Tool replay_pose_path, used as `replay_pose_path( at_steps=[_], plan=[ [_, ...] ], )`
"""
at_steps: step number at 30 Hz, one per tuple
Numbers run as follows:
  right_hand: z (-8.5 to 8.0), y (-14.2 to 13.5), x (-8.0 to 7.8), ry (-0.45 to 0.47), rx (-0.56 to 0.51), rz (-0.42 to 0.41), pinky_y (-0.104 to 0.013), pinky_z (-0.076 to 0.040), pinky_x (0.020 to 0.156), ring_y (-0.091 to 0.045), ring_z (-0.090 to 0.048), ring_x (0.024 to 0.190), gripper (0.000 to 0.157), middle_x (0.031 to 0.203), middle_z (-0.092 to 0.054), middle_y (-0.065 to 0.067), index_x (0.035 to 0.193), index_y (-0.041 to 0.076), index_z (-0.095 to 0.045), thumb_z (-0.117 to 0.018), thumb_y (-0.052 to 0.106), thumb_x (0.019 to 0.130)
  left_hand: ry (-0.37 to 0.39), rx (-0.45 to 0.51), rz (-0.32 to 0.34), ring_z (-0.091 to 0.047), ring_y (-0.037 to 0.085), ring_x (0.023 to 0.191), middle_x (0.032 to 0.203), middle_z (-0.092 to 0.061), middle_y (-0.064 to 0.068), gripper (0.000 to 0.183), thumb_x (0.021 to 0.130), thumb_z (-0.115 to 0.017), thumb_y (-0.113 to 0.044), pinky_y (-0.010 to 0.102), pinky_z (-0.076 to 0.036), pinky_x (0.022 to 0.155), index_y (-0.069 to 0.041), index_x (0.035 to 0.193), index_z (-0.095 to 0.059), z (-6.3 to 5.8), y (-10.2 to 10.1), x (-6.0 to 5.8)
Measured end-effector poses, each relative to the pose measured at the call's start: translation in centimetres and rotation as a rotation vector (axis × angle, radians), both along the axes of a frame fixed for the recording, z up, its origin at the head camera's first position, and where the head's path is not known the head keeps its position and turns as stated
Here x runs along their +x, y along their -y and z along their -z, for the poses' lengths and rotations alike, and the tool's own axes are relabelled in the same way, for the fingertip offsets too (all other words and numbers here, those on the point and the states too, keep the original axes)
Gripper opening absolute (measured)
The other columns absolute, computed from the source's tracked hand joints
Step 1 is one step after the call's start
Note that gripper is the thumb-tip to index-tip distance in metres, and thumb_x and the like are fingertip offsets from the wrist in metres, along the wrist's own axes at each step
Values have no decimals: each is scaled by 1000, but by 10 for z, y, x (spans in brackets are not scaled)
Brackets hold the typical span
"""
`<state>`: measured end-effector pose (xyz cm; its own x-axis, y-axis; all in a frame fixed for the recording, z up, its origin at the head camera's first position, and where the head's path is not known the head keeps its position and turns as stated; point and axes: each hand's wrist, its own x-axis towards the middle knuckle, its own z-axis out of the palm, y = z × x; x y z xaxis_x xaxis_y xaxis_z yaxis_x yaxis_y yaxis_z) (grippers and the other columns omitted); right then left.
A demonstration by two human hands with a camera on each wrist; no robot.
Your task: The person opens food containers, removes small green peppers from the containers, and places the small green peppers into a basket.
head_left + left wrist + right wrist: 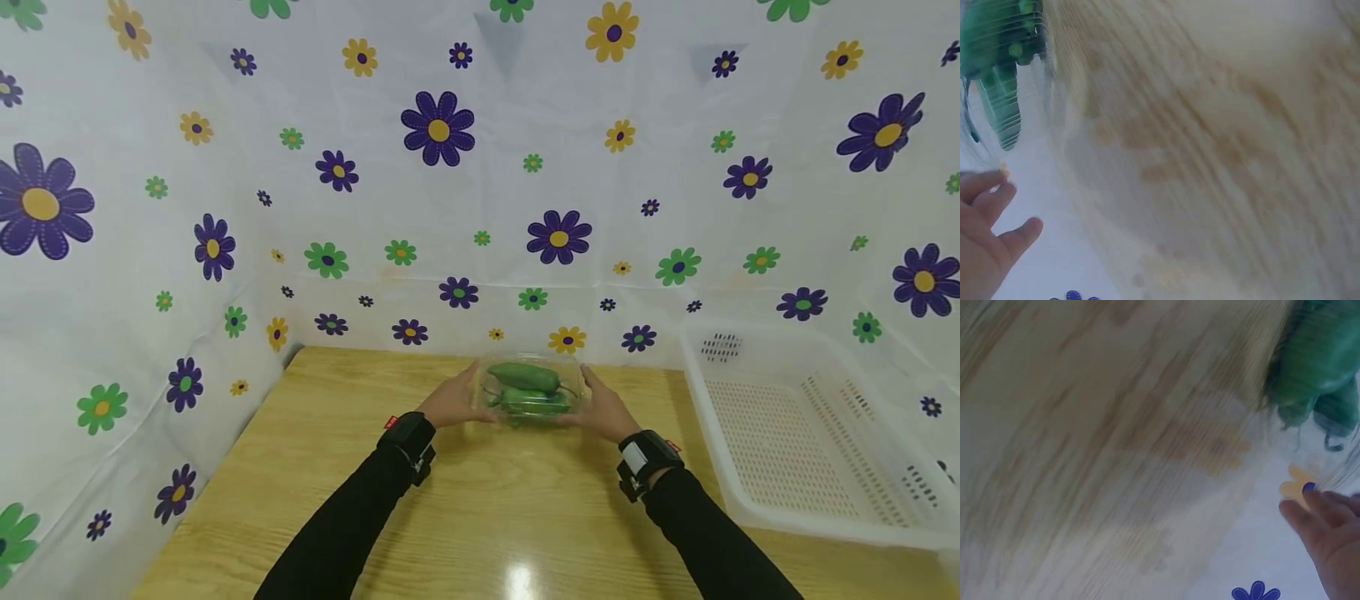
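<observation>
Table, boxed peppers between hands

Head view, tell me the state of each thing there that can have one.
Clear container: upright; lidded or not, cannot tell.
Green peppers: inside the container, lying sideways.
Left hand: at the container's left side.
Right hand: at the container's right side.
White basket: upright, open-topped.
</observation>
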<state>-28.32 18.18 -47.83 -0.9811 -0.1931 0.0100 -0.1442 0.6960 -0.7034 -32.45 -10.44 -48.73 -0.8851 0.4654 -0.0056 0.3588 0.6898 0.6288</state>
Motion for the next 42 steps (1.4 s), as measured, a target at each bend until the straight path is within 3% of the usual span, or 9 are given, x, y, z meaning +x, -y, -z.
replay_pose_path(
  at_steps=[4,7,12,15,19,25,29,35,42],
  plan=[
    [2,-6,1,45,-16,-17,-57,-41,103,-47,-39,130,92,143,-37,-30,147,-3,-25,-77,31,78,13,-15,8,-62,38,92,123,-57,27,104,74,-75,-48,49,-49,97,-3,149,-20,0,1,2],
    [2,-6,6,28,-17,-6,-55,-42,102,-45,-41,129,89,141,-41,-29,146,-4,-27,-77,28,78,25,-3,-6,-61,37,103,134,-51,26,98,77,-75,-42,48,-50,95,-4,149,-22,-2,-2,8],
    [0,-5,21,32,-10,31,-55,-42,102,-44,-41,129,89,143,-41,-26,146,-2,-29,-78,27,77,-28,-64,-3,-55,29,67,84,-64,26,98,75,-76,-43,38,-50,70,-5,149,-23,-5,-4,22],
    [0,-4,35,44,-17,34,-54,-43,102,-45,-41,129,90,144,-40,-25,145,-2,-30,-79,28,76,-107,-122,1,-64,27,76,73,-65,14,99,73,-76,-49,42,-50,91,-4,147,-29,-4,-2,36],
    [-2,-7,53,40,-27,35,-53,-44,101,-45,-42,129,91,144,-40,-25,145,-2,-31,-80,29,75,-155,-146,24,-67,24,77,58,-60,1,97,71,-74,-54,52,-26,115,-5,145,-34,-1,-2,51],
    [-3,-13,79,11,-8,51,-53,-46,99,-46,-44,126,91,142,-42,-25,143,-4,-33,-81,30,73,-188,-158,51,-55,14,51,43,-46,-5,98,70,-74,-56,52,-25,116,-4,144,-36,-4,-8,73],
    [-5,-15,94,11,5,74,-52,-48,96,-46,-47,124,92,141,-44,-24,143,-3,-35,-81,32,72,-201,-151,47,-52,10,47,41,-46,-5,97,70,-75,-56,53,-25,115,-3,143,-39,-3,-10,85],
    [-7,-16,114,0,1,77,-50,-51,92,-46,-50,121,93,139,-46,-24,142,-3,-36,-83,32,69,-219,-173,29,-64,15,63,47,-53,-6,95,67,-75,-58,54,-27,114,-3,138,-46,-3,-11,104],
    [-12,-19,140,-3,20,92,-49,-53,87,-46,-53,116,92,135,-50,-25,140,-3,-40,-84,32,67,-187,-158,40,-53,5,50,41,-45,-8,98,65,-77,-58,54,-26,114,-2,139,-45,-3,-15,126]
  ],
)
